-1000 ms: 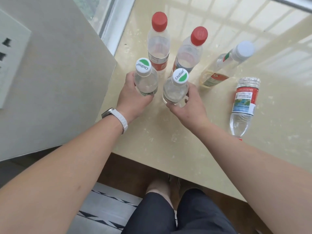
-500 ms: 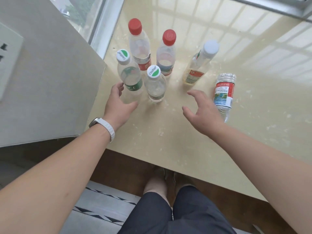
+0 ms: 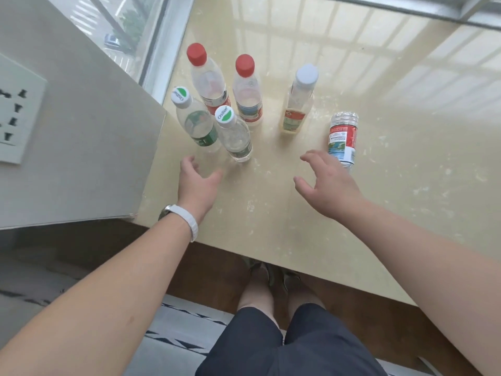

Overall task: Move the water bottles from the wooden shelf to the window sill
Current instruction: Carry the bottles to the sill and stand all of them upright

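Several clear plastic water bottles stand on the beige stone window sill [image 3: 352, 213]. Two carry green-and-white caps: one at the left [image 3: 193, 120] and one beside it [image 3: 233, 134]. Behind them stand two red-capped bottles [image 3: 207, 77], [image 3: 248, 90]. A white-capped bottle [image 3: 298, 101] stands to the right, and a red-labelled bottle [image 3: 342, 137] with no coloured cap is further right. My left hand [image 3: 196, 185] is open just in front of the green-capped pair, touching nothing. My right hand [image 3: 329, 185] is open, fingers spread, near the base of the red-labelled bottle.
A grey-white wall block [image 3: 81, 145] with a wall socket [image 3: 16, 112] borders the sill on the left. Window glass [image 3: 130, 31] runs behind it. The sill's front edge drops to a wooden floor and a patterned rug [image 3: 173, 335], where my legs stand.
Both hands let go of the two green-capped bottles, which now stand on the sill. The hands have drawn back toward me, open.
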A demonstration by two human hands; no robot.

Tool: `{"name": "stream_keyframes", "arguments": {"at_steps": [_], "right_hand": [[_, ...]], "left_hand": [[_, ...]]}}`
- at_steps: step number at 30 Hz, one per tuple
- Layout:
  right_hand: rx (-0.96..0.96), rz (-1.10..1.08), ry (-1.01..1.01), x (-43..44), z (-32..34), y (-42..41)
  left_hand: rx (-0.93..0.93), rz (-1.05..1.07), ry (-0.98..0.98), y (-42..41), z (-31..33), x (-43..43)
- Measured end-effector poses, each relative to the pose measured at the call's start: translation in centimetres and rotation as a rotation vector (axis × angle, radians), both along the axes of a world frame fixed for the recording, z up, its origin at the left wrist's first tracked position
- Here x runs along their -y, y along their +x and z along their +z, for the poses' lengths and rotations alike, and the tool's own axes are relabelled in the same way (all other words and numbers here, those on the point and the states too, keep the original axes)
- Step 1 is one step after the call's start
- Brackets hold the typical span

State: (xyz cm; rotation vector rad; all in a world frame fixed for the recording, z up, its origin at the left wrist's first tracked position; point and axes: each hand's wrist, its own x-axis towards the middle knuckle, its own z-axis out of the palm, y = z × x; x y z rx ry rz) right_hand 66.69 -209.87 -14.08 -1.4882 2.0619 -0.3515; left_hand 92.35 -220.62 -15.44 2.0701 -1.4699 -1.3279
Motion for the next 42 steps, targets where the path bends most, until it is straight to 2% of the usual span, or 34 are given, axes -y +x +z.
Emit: {"name": "stream_keyframes", "arguments": {"at_steps": [6,13,18,23,28,30,35,39,42], "right_hand": [[-0.218,0.122,0.133,-3.0,0.1,-2.2],[-0.318,0.085,0.186,-7.1,-0.8,-4.0],[-0.294,0.031,0.184,-9.1,-2.2,-4.6],[-0.232,-0.059,0.210,-10.2,-4.0,-5.3],[-0.119,-0.185,0.245,-10.8,-6.0,-5.6],[-0.046,-0.231,0.260,-10.9,-6.7,-5.7],[0.118,-0.314,0.258,-11.2,-7.7,-6.2],[0.226,-0.380,0.199,-11.3,-7.5,-6.8],[0.329,-0.443,0.132,-11.5,-6.8,-7.3]], "left_hand": [[0.195,-0.559,0.002,-2.8,-0.1,-4.3],[0.201,-1.009,-0.186,-11.7,0.5,-5.3],[0.269,-1.347,-0.388,-18.4,-0.3,-4.0],[0.477,-1.778,-0.703,-22.8,-1.5,-1.4],[0.667,-2.084,-0.827,-25.3,-3.0,-1.2],[0.720,-2.159,-0.865,-26.0,-3.7,-1.8],[0.819,-2.191,-0.955,-26.4,-4.6,-2.6],[0.749,-2.164,-0.948,-26.6,-4.1,-2.5],[0.596,-2.032,-0.875,-26.5,-2.9,-2.9]]}}
